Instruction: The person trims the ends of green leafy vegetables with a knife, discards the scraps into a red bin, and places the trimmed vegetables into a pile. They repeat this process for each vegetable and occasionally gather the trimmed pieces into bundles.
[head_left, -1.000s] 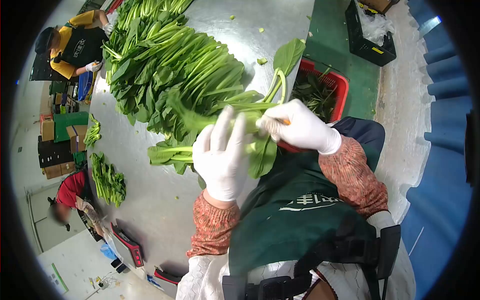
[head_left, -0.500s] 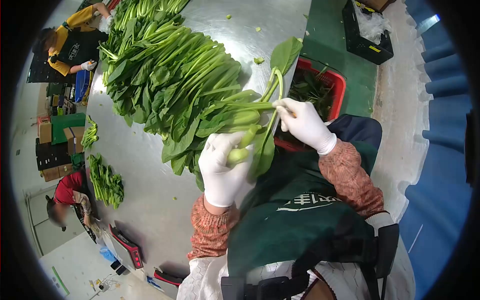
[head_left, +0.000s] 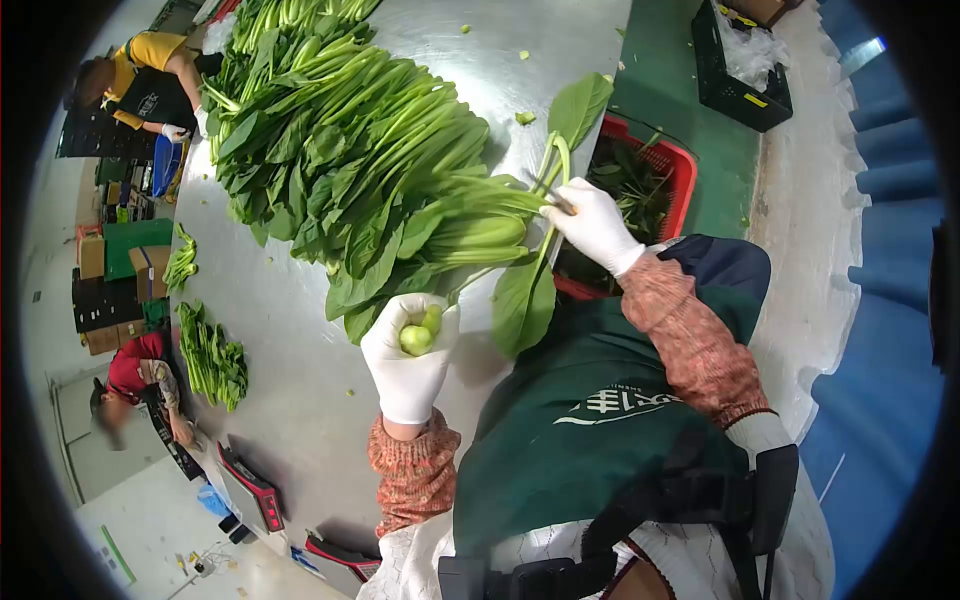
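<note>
My left hand point(head_left: 408, 355), in a white glove, is closed around leafy green stalks point(head_left: 416, 340), whose pale, thick ends point up out of the fist. Just beyond it lies a big heap of leafy greens point(head_left: 340, 160) on the metal table. My right hand point(head_left: 597, 225), gloved too, pinches the end of a leafy green stalk point(head_left: 520, 198) at the heap's near side. A small brownish thing point(head_left: 564, 207) shows among its fingers, too small to name. Bent stems with a broad leaf point(head_left: 578, 110) lie beside that hand, at the table edge.
A red basket point(head_left: 685, 185) of leaves stands below the table edge, a black crate point(head_left: 745, 75) farther off. Smaller bunches of greens point(head_left: 212, 360) and scales point(head_left: 250, 485) are on the table's left. One person in yellow point(head_left: 155, 50) and another in red point(head_left: 135, 370) are across it.
My left hand has drawn back left and turned upright with its stalks, away from the right hand. My right hand has shifted slightly up and left.
</note>
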